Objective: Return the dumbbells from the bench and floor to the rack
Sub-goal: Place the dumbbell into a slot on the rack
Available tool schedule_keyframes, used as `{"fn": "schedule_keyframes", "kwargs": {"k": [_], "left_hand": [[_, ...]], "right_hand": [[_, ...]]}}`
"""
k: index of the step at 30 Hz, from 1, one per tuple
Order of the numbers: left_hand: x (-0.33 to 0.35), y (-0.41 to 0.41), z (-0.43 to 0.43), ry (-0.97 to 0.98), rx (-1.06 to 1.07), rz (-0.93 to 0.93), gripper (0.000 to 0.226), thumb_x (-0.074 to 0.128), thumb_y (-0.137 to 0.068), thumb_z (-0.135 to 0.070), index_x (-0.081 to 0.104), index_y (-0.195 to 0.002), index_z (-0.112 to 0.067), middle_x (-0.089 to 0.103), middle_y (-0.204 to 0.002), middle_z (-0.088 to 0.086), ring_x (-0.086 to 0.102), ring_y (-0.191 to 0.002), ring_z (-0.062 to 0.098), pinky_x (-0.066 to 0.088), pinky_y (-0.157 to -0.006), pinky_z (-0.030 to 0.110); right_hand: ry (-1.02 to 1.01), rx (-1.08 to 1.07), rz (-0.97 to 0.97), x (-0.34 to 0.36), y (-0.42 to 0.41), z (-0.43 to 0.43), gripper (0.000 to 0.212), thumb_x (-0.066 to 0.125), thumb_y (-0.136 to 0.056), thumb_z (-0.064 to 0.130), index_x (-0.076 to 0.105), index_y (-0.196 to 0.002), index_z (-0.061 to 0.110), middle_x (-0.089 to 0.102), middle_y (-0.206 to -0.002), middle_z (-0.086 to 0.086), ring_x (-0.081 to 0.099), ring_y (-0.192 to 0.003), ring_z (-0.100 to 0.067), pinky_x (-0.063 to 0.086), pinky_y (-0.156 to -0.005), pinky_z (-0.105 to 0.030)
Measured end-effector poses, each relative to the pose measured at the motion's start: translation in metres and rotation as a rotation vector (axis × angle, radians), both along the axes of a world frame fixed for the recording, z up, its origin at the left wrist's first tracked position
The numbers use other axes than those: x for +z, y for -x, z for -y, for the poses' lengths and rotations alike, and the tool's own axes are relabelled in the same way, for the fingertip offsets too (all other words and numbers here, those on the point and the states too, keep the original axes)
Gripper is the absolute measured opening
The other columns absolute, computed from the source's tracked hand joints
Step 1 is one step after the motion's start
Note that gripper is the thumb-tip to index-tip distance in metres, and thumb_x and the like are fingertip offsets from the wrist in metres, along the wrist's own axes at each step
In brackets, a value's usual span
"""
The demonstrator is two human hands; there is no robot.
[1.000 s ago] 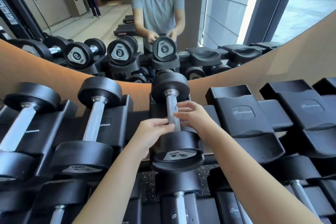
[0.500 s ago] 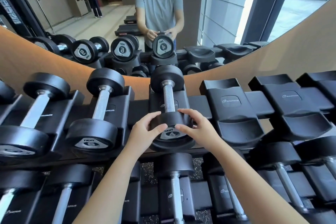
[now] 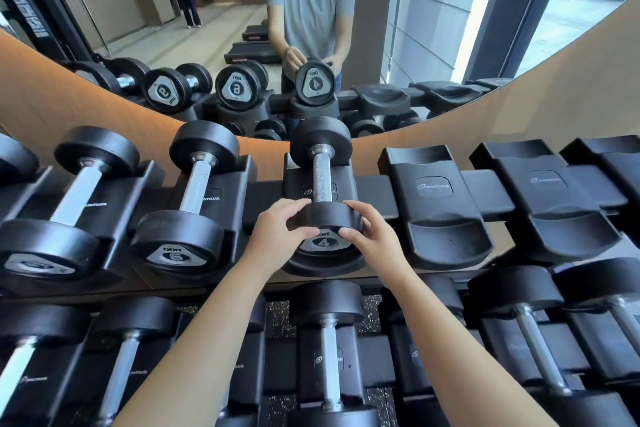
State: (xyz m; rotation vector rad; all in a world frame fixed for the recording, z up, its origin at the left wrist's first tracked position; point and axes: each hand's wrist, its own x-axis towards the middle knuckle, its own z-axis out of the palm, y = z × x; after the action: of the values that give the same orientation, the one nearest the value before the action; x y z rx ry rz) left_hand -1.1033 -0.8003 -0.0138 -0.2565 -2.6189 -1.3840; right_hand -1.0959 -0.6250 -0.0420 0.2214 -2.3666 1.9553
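Observation:
A black dumbbell marked 4 (image 3: 322,180) lies in a cradle on the top tier of the rack (image 3: 377,184), its steel handle pointing away from me. My left hand (image 3: 278,230) grips the left side of its near head. My right hand (image 3: 369,230) holds the right side of the same head. Both thumbs rest on the head's front face beside the number plate.
A 6 dumbbell (image 3: 188,204) and a larger one (image 3: 65,215) fill the cradles to the left. Two cradles (image 3: 440,215) on the right hold nothing. The lower tier (image 3: 329,350) carries several dumbbells. A mirror (image 3: 311,28) behind the rack reflects a person and benches.
My hands slid from the handle to the near head of the 4 dumbbell, which has settled down into its cradle. The view pulled back slightly.

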Motion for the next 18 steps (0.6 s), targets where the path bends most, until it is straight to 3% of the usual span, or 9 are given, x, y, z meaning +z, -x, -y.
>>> {"fn": "schedule_keyframes", "kwargs": {"k": [2, 5, 7, 8, 10, 14, 18], "left_hand": [[0.002, 0.001, -0.002, 0.037, 0.013, -0.015, 0.051, 0.075, -0.070, -0.015, 0.059, -0.118, -0.016, 0.056, -0.105, -0.009, 0.050, -0.101, 0.007, 0.035, -0.085, 0.018], [0.002, 0.000, -0.007, 0.058, 0.042, -0.031, 0.052, 0.076, -0.069, -0.019, 0.060, -0.118, -0.019, 0.056, -0.108, -0.010, 0.047, -0.100, 0.002, 0.035, -0.075, 0.004], [0.000, -0.002, -0.008, 0.075, 0.053, -0.046, 0.053, 0.075, -0.070, -0.021, 0.058, -0.120, -0.019, 0.058, -0.116, -0.006, 0.048, -0.103, 0.004, 0.035, -0.081, 0.006], [-0.002, -0.004, -0.009, 0.083, 0.059, -0.050, 0.053, 0.074, -0.072, -0.022, 0.057, -0.122, -0.020, 0.058, -0.121, -0.003, 0.050, -0.107, 0.008, 0.038, -0.087, 0.014], [-0.006, -0.009, -0.007, 0.072, 0.077, -0.044, 0.054, 0.071, -0.075, -0.022, 0.052, -0.126, -0.020, 0.055, -0.130, 0.003, 0.049, -0.117, 0.015, 0.038, -0.098, 0.026], [-0.013, -0.022, -0.004, 0.045, 0.073, -0.027, 0.058, 0.065, -0.081, -0.021, 0.041, -0.134, -0.020, 0.041, -0.144, 0.004, 0.036, -0.132, 0.014, 0.025, -0.105, 0.021], [-0.010, -0.037, 0.003, 0.079, 0.019, -0.002, 0.055, 0.059, -0.086, -0.023, 0.038, -0.136, -0.020, 0.031, -0.149, -0.005, 0.033, -0.134, 0.012, 0.023, -0.103, 0.019]], "right_hand": [[0.101, 0.015, 0.038, -0.001, -0.002, 0.000, 0.039, 0.063, -0.081, 0.006, 0.053, -0.110, 0.032, 0.057, -0.122, -0.018, 0.055, -0.111, -0.028, 0.043, -0.101, -0.045], [0.206, 0.049, 0.059, -0.003, -0.003, -0.003, 0.040, 0.058, -0.083, 0.000, 0.053, -0.113, 0.026, 0.056, -0.124, -0.019, 0.056, -0.106, -0.019, 0.045, -0.098, -0.038], [0.237, 0.073, 0.078, -0.003, -0.003, -0.006, 0.040, 0.057, -0.084, -0.001, 0.052, -0.114, 0.024, 0.055, -0.124, -0.018, 0.055, -0.107, -0.020, 0.045, -0.099, -0.038], [0.229, 0.075, 0.088, -0.004, -0.003, -0.007, 0.040, 0.057, -0.084, 0.000, 0.051, -0.116, 0.024, 0.054, -0.125, -0.018, 0.055, -0.111, -0.024, 0.043, -0.101, -0.041], [0.159, 0.057, 0.085, -0.005, -0.002, -0.006, 0.041, 0.060, -0.085, 0.006, 0.051, -0.120, 0.025, 0.052, -0.128, -0.015, 0.051, -0.118, -0.026, 0.040, -0.105, -0.040], [-0.036, -0.013, 0.015, -0.005, -0.008, 0.004, 0.047, 0.061, -0.086, 0.021, 0.045, -0.129, 0.031, 0.047, -0.125, 0.008, 0.042, -0.116, -0.001, 0.029, -0.099, -0.016], [-0.217, -0.184, -0.061, -0.002, -0.032, 0.016, 0.044, 0.055, -0.089, 0.024, 0.045, -0.132, 0.023, 0.047, -0.132, 0.002, 0.047, -0.118, -0.008, 0.035, -0.103, -0.024]]}}
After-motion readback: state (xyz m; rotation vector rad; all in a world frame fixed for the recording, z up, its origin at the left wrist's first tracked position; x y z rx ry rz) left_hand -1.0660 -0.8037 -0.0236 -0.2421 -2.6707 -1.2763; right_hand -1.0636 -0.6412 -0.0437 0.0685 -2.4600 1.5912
